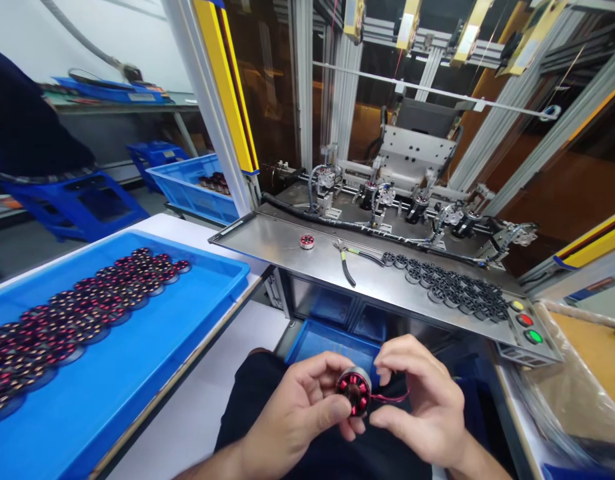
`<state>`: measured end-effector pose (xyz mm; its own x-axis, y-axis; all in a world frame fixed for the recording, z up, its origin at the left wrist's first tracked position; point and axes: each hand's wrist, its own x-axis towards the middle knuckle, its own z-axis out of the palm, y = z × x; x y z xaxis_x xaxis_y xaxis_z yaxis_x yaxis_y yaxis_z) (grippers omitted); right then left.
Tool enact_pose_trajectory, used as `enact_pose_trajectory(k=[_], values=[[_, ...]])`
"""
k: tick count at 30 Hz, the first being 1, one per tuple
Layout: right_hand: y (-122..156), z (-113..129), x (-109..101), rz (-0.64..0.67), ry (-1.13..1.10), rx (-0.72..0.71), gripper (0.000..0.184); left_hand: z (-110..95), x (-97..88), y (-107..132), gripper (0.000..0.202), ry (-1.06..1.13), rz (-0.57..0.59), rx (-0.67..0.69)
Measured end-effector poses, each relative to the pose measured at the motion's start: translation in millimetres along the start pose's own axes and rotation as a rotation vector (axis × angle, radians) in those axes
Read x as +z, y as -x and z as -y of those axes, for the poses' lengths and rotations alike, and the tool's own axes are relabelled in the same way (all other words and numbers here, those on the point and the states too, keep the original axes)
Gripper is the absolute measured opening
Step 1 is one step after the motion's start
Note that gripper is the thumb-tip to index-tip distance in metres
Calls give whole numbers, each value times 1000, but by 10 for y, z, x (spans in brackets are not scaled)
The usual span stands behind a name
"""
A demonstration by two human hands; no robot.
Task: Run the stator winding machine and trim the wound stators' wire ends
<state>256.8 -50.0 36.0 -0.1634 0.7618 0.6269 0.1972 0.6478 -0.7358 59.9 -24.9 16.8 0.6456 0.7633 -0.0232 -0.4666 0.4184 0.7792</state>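
My left hand (pixel 312 400) grips a round motor stator (pixel 354 392) with red windings and a grey rim, held above my lap. Thin red lead wires (pixel 390 399) run from its right side toward my right hand (pixel 422 400). That hand is curved, its thumb and fingers apart, close beside the stator without closing on it. On the metal bench beyond lie a similar red-wound stator (pixel 306 242), a pair of pliers (pixel 348 259) with green-and-black handles, and several black ring-shaped parts (pixel 445 287) in rows.
A blue tray (pixel 197 313) at left holds many red-wound stators (pixel 82 310). Behind the bench stands a machine with fixtures (pixel 417 200), between yellow light-curtain posts (pixel 230 87). Push buttons (pixel 525 320) sit at the bench's right end. A person in dark clothing (pixel 27 120) is at far left.
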Motion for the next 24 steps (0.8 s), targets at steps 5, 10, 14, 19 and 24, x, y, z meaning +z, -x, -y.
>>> enact_pose_trajectory(k=[5, 10, 14, 19, 24], values=[[-80, 36, 44, 11, 6, -24, 26, 28, 2, -10, 39, 53, 11, -33], [-56, 67, 58, 13, 62, -27, 21, 45, -11, -5, 40, 59, -4, -43], [-40, 118, 76, 14, 99, -24, 25, 43, -10, -13, 36, 46, -14, -53], [-52, 190, 132, -38, 192, -25, 20, 35, 20, -37, 29, 68, -42, -35], [-56, 194, 205, -110, 202, 34, 16, 28, 27, -14, 31, 46, -99, 103]])
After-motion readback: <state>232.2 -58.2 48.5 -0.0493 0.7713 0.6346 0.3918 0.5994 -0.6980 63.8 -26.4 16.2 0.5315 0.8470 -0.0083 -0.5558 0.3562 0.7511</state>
